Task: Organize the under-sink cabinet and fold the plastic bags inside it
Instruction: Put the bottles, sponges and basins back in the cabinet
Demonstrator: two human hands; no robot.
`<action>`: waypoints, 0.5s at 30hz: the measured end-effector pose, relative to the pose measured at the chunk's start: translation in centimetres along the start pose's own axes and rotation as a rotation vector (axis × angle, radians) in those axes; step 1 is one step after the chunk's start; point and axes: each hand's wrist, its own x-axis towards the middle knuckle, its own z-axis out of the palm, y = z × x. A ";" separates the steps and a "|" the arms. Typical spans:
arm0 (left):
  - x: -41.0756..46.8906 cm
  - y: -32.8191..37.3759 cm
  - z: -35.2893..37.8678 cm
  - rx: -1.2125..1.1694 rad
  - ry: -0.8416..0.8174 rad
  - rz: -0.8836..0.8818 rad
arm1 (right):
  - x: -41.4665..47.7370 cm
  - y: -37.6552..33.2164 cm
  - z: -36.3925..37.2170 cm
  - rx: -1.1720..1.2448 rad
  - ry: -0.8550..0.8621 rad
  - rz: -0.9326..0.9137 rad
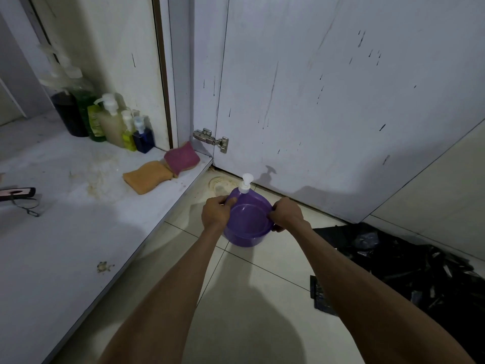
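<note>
Both your arms stretch straight ahead over the pale tiled floor (249, 298). Your left hand (216, 211) curls round the 9 o'clock rim of the round purple plastic basin (246, 225). Your right hand (286, 214) clasps its 3 o'clock rim, and the basin's mouth tilts toward you. A white pump head (246, 183) rises at its 12 o'clock edge; whether that bottle sits inside is unclear. Crumpled black plastic bags (406, 264) lie at 4 o'clock. Assorted pump bottles (112, 122) stand at 10 o'clock on the white cabinet shelf (65, 232).
</note>
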 end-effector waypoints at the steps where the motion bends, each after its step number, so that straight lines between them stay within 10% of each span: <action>1: -0.4 -0.2 0.3 -0.001 0.027 0.012 | 0.0 0.1 0.0 -0.006 -0.001 -0.013; 15: -0.6 -0.7 2.5 0.102 0.164 0.137 | -1.7 -0.3 4.7 -0.211 0.126 -0.320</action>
